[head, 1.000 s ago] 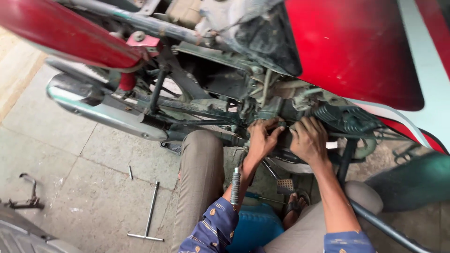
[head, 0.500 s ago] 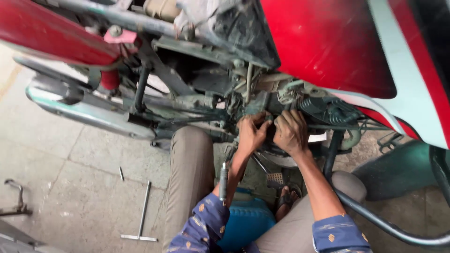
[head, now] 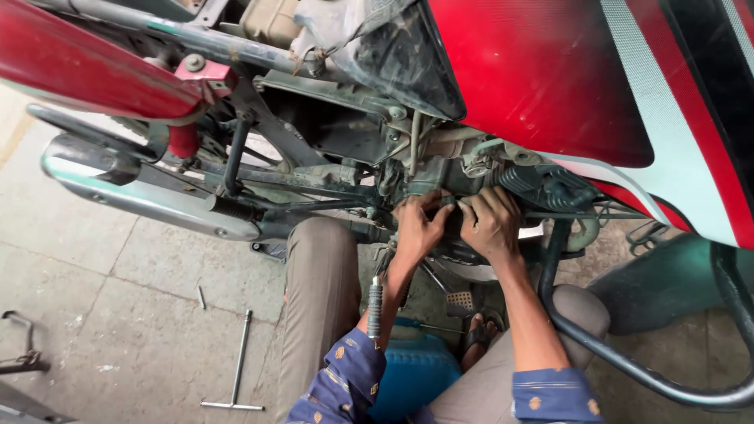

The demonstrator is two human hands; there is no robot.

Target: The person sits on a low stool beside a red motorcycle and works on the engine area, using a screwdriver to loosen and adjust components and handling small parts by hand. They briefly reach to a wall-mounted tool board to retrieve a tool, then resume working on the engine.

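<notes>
Both hands work side by side on the engine [head: 471,177] of a red motorcycle [head: 550,86], low under its tank and near the middle of the view. The left hand [head: 418,228] has its fingers curled in against a dark engine part, with the thumb tucked toward the right hand; whether it truly grips something or only presses there cannot be told. The right hand [head: 491,224] lies just beside it, almost touching, with fingers bent over the same spot and their tips hidden against the metal, so its grasp cannot be told either. Just right of the hands sits a ribbed black hose [head: 522,182]. To the left a chrome exhaust [head: 149,196] runs along the bike's lower side, above the paved floor [head: 118,314]. A T-shaped wrench [head: 237,369] lies on the floor well apart from the hands, at near left, and a small nail-like piece [head: 202,297] lies a little farther off. The person's knees in grey trousers [head: 318,298] frame a blue container [head: 416,369] at the near edge. A footrest with a grey rubber sleeve [head: 375,308] stands in front of the left forearm. A black crash bar [head: 628,361] curves past the right knee.
</notes>
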